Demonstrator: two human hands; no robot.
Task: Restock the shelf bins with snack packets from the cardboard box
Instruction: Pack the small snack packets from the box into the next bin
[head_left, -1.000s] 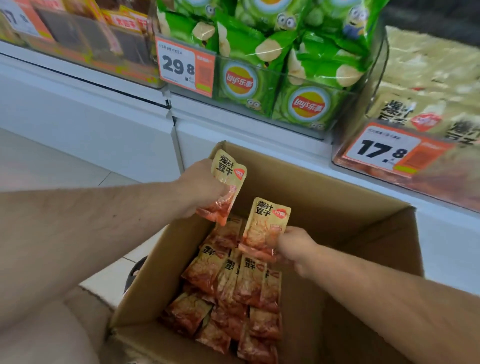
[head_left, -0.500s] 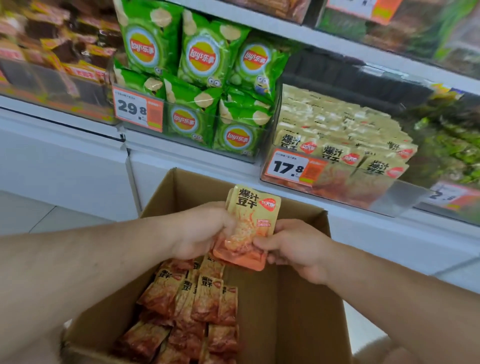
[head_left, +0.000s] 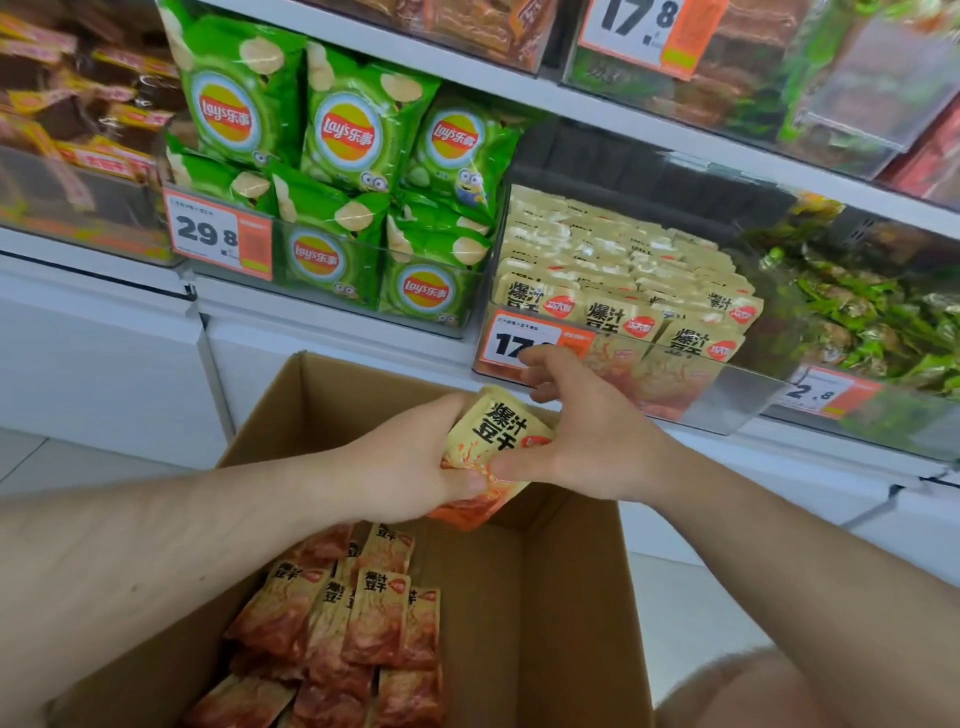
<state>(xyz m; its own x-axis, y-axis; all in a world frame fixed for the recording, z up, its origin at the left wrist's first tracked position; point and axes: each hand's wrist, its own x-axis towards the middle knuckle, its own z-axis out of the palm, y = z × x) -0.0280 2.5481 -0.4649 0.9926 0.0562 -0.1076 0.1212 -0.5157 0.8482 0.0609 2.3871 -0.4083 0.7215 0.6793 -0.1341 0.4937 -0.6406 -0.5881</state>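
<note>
A snack packet is gripped by the left hand and pinched by the right hand above the cardboard box; more packets are seen inside.

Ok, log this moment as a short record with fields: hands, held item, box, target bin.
left hand: grips the held packets from the left
right hand: pinches the same packets from the right
held packets: yellow-orange, above the box
cardboard box: open, more packets inside
target bin: clear, matching packets, price tag partly hidden behind the right hand
neighbour bin: green crisp bags
</note>
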